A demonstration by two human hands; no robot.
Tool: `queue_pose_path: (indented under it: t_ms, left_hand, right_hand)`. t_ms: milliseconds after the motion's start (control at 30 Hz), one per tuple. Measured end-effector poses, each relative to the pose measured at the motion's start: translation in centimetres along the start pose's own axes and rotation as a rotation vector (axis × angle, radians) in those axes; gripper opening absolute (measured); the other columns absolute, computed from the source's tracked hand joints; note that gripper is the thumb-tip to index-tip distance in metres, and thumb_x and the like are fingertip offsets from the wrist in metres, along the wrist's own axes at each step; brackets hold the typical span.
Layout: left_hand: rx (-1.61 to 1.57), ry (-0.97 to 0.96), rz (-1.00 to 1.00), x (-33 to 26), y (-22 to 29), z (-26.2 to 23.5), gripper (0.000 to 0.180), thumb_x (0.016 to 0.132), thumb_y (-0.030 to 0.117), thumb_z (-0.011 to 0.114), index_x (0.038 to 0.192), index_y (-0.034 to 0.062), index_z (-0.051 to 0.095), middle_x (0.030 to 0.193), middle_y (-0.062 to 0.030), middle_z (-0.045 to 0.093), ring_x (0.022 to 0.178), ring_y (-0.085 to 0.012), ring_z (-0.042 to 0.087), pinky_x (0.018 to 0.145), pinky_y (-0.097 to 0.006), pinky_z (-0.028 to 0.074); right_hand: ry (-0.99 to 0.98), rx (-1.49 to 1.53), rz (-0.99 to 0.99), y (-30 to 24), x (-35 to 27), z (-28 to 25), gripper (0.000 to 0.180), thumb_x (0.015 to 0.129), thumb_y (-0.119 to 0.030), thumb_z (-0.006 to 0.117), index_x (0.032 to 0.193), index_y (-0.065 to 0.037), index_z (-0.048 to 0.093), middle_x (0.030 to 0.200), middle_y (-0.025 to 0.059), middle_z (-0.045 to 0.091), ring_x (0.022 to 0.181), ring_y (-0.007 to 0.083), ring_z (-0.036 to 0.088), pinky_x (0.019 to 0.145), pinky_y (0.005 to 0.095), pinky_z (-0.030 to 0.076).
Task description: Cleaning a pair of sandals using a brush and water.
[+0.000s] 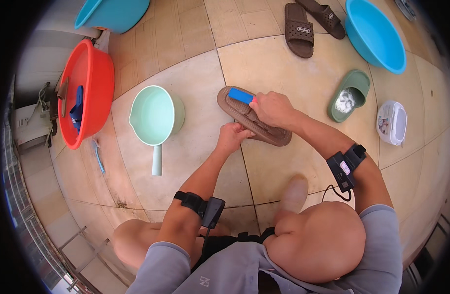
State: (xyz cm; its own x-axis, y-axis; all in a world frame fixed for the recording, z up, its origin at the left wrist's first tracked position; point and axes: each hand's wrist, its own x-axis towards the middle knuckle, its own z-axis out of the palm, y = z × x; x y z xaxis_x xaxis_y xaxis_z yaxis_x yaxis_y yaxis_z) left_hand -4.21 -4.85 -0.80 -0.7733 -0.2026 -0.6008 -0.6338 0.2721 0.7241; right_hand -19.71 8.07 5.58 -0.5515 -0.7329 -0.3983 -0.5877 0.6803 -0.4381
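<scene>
A brown slipper (pixel 228 105) is held low over the tiled floor, tilted, in front of me. My left hand (pixel 231 137) grips its near edge with fingers and thumb. Closed round the handle of a scrubbing brush (pixel 241 95), my right hand (pixel 273 109) holds it against the slipper toward its far left end. The brush has a flat blue top with a bit of pink by my fingers; its bristles are hidden. My right hand and wrist cover part of the slipper's middle.
A mint-green dipper (pixel 157 160) stands to the left, beyond it a red basin (pixel 110 73) holding slippers and a thin blue brush (pixel 99 157). To the right are a green slipper (pixel 360 80) bearing white powder, a white container (pixel 391 122), brown slippers (pixel 299 43) and a blue basin (pixel 379 39).
</scene>
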Motion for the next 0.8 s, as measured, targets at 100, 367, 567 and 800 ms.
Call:
queue_pose_path:
  t_ms: [100,367,567,800]
  left_hand:
    - [-0.072,0.061,0.016,-0.5,-1.3,-0.4,0.022,0.079,0.019,0.079,0.091,0.0017,0.075,0.081,-0.0078,0.075,0.068,-0.0128,0.066,0.066,-0.031,0.052]
    - [-0.099,0.106,0.105,0.1,-2.2,0.3,0.021,0.082,0.020,0.079,0.092,0.0019,0.075,0.073,-0.0010,0.069,0.051,-0.0083,0.053,0.047,-0.028,0.045]
    - [-0.073,0.037,0.069,1.0,-1.2,1.1,0.020,0.080,0.016,0.079,0.095,0.0021,0.075,0.082,-0.0036,0.074,0.070,-0.0079,0.062,0.065,-0.028,0.052]
    - [0.012,0.104,0.128,0.2,-1.3,-0.1,0.018,0.081,0.016,0.077,0.093,0.0021,0.075,0.080,-0.0061,0.073,0.070,-0.0103,0.064,0.064,-0.028,0.052]
  right_hand:
    - [-0.132,-0.030,-0.101,-1.3,-2.3,1.0,0.039,0.097,-0.033,0.050,0.095,0.003,0.064,0.088,0.0227,0.070,0.082,0.0370,0.069,0.075,0.0464,0.055]
    - [-0.123,-0.094,-0.026,0.5,-2.6,-0.3,0.039,0.097,-0.034,0.050,0.096,0.002,0.066,0.084,0.0218,0.070,0.080,0.0371,0.069,0.074,0.0468,0.055]
    - [0.027,-0.084,-0.048,-0.9,3.5,0.7,0.038,0.097,-0.035,0.051,0.097,0.000,0.067,0.081,0.0235,0.069,0.076,0.0399,0.068,0.072,0.0483,0.055]
    - [-0.209,-0.162,-0.066,0.2,-4.7,-2.1,0.038,0.098,-0.034,0.048,0.095,0.001,0.063,0.080,0.0212,0.069,0.077,0.0399,0.068,0.073,0.0475,0.054]
